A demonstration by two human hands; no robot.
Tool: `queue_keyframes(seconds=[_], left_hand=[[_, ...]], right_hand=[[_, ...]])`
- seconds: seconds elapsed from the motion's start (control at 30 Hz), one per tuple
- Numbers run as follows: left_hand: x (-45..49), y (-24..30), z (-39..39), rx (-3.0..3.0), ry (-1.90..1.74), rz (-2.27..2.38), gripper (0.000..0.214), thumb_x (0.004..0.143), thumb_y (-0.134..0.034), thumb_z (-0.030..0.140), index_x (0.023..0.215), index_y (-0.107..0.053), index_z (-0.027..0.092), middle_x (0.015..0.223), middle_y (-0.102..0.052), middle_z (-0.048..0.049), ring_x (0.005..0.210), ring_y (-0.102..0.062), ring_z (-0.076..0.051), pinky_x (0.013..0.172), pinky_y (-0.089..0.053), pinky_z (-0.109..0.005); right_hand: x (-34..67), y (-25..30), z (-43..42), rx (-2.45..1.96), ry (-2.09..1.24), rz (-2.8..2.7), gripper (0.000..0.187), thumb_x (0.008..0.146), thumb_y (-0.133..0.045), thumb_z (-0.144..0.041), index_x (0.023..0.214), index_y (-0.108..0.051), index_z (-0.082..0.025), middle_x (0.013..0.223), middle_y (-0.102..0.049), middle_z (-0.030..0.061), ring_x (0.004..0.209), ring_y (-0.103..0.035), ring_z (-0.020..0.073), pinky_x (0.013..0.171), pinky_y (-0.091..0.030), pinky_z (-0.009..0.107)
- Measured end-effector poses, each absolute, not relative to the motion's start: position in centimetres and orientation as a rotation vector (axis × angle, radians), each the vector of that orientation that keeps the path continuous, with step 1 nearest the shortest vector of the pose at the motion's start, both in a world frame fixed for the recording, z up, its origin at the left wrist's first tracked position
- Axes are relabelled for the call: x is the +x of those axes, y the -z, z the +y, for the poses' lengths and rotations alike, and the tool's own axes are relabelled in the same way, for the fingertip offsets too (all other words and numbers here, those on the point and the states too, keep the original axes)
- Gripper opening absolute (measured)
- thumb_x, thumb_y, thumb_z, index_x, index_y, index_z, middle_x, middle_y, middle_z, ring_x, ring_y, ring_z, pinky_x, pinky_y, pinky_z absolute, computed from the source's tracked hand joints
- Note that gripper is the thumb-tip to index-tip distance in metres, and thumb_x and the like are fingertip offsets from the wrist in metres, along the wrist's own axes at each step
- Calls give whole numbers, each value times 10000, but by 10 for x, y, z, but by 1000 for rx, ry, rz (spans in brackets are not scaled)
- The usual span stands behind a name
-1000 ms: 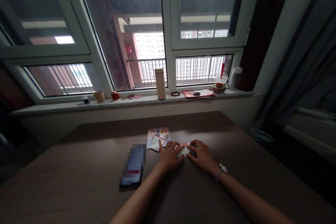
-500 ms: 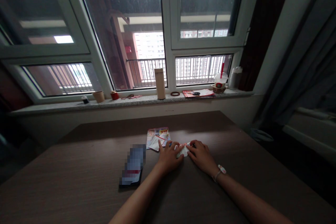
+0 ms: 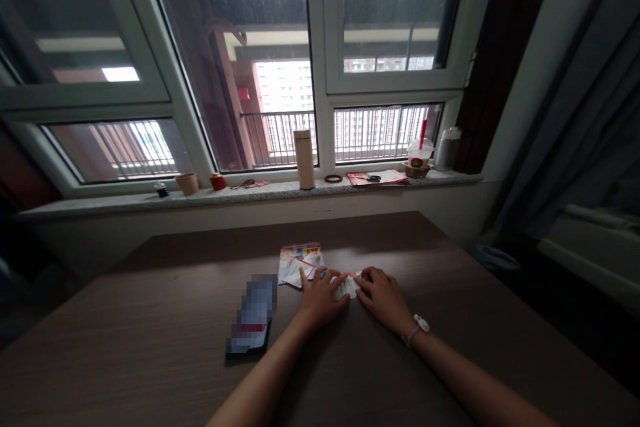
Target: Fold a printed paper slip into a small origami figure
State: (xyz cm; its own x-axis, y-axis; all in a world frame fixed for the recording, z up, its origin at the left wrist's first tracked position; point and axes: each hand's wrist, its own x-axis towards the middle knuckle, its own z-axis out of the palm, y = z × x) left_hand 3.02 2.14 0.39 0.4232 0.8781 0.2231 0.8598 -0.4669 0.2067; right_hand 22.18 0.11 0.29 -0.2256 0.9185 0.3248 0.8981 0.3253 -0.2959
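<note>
A small piece of white paper [image 3: 345, 287] with a reddish top edge is between my two hands on the brown table. My left hand [image 3: 321, 297] has its thumb and index finger closed on the paper's left side, while its other fingers are spread. From the right, the thumb and fingertips of my right hand [image 3: 384, 297] pinch the paper's other side. Part of the paper is hidden under the fingers. Just beyond my left hand, folded white paper [image 3: 296, 272] lies on a colourful printed sheet [image 3: 287, 255].
A phone [image 3: 255, 313] with a blurred screen lies left of my left forearm. Across the windowsill [image 3: 270, 193] stand a beige flask [image 3: 304, 160], a paper cup [image 3: 187, 184] and a drink cup with a red straw [image 3: 419, 153]. Scissors [image 3: 373, 178] rest on red-edged papers there.
Both hands stay in almost the same place on the paper. The left fingers have shifted very slightly.
</note>
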Motion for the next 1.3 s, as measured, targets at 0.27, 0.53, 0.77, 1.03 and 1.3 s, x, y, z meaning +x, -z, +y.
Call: queue_keyframes(seconds=[0.27, 0.53, 0.77, 1.03, 1.3], left_hand=[[29, -4, 22, 2544, -525, 1577, 398, 840, -557, 494, 1226, -555, 396, 1284, -568, 12, 1294, -343, -304, 1012, 105, -766], [29, -6, 21, 2590, -481, 1588, 417, 851, -527, 507, 1258, -532, 412, 1289, -562, 18, 1299, -336, -308, 1014, 82, -773], [29, -6, 21, 2571, -502, 1566, 403, 854, -533, 493, 1248, -537, 410, 1293, -566, 18, 1300, -338, -300, 1014, 115, -762], [30, -5, 22, 2563, -495, 1578, 410, 844, -553, 483, 1247, -537, 413, 1293, -566, 20, 1296, -339, -302, 1015, 118, -758], [31, -6, 22, 2580, -474, 1574, 425, 848, -544, 492, 1268, -517, 428, 1297, -555, 27, 1289, -345, -300, 1012, 105, -764]], right_hand=[[222, -8, 1, -1604, -114, -2162, 313, 879, -505, -337, 1169, -622, -316, 1168, -564, 49, 1120, -496, 203, 952, -352, 356], [224, -6, 1, -1583, -130, -2159, 309, 878, -513, -335, 1163, -629, -315, 1180, -566, 50, 1129, -488, 202, 947, -348, 359], [224, -6, 1, -1564, -134, -2154, 301, 881, -509, -334, 1157, -630, -327, 1185, -567, 45, 1130, -484, 198, 945, -343, 362], [224, -6, 2, -1580, -130, -2166, 314, 880, -506, -342, 1172, -621, -328, 1191, -566, 48, 1135, -482, 203, 955, -333, 372], [224, -6, 1, -1579, -132, -2162, 314, 877, -505, -333, 1169, -621, -338, 1197, -563, 39, 1145, -480, 199, 958, -336, 368]])
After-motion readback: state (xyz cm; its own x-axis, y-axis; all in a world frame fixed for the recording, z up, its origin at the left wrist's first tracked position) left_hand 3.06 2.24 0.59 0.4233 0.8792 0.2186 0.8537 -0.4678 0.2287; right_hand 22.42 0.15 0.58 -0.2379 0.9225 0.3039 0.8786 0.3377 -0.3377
